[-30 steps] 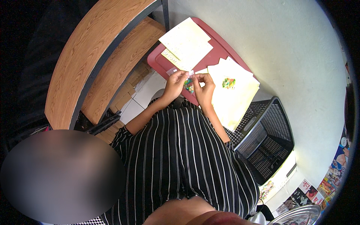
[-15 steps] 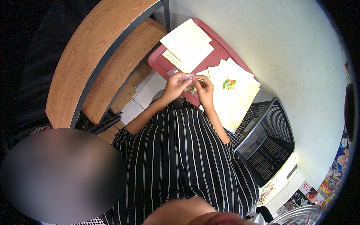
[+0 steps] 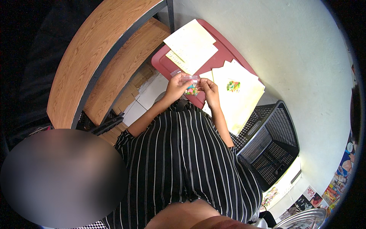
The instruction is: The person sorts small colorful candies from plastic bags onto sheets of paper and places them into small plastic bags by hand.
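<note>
Small bag (image 3: 192, 87): thin clear plastic, glossy along the top strip. Red tabletop (image 3: 223, 56): smooth plastic look, low sheen. Sheets (image 3: 236, 108): matt paper. Basket (image 3: 283, 133): black plastic, perforated walls. Shelves (image 3: 70, 72): wood-grained, smooth; dark frame (image 3: 170, 17) looks like painted metal. Shirt (image 3: 179, 152): matt cloth. Wall (image 3: 267, 34): matt, slightly uneven.

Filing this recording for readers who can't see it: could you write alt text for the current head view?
A person's left hand holds a small clear bag of colourful pieces over a red surface, the right hand at its edge. Pale papers lie there, one bearing a cluster of multicoloured pieces; a black basket stands to the right.
</note>
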The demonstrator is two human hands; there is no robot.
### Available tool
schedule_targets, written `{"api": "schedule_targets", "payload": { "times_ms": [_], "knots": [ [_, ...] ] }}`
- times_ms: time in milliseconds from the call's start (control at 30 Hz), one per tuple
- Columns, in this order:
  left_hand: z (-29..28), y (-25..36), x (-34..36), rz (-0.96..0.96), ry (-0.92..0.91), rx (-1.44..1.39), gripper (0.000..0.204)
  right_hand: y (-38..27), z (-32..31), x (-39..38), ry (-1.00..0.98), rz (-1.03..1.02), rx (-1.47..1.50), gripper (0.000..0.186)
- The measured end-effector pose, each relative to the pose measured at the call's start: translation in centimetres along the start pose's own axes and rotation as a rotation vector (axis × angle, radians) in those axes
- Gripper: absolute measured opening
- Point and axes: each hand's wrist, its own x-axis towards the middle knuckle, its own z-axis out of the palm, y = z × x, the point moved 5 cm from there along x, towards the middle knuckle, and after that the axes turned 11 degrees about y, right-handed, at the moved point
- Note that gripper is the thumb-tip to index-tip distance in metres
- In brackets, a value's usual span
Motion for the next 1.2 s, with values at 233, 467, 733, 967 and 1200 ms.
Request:
{"api": "schedule_targets", "payload": {
  "times_ms": [233, 467, 733, 967, 1200],
  "knots": [
    [-0.8, -1.2, -0.1, -0.08, -0.002, 0.05, 0.02, 0.7, 0.1, 0.1, -0.019, -0.198, -0.386, 0.009],
    [-9.8, -5.5, 3.3, -0.214, 0.524, 0.1, 0.027, 0.9, -4.9, 4.3, 0.409, -0.656, -0.949, 0.026],
    [-10.5, -6.4, 4.0, -0.314, 0.702, 0.16, 0.03, 1.6, -10.5, 6.3, 0.805, -0.519, -1.23, 0.032],
    [-11.0, -6.7, 5.8, 0.165, 0.44, 0.648, 0.055, 3.0, -15.0, 3.2, 0.969, -0.185, -1.295, 0.051],
    [-9.1, -4.1, 3.6, 0.308, 0.562, 1.01, 0.081, 2.0, -14.6, 2.3, 0.905, -0.386, -1.31, 0.051]
  ]
}}
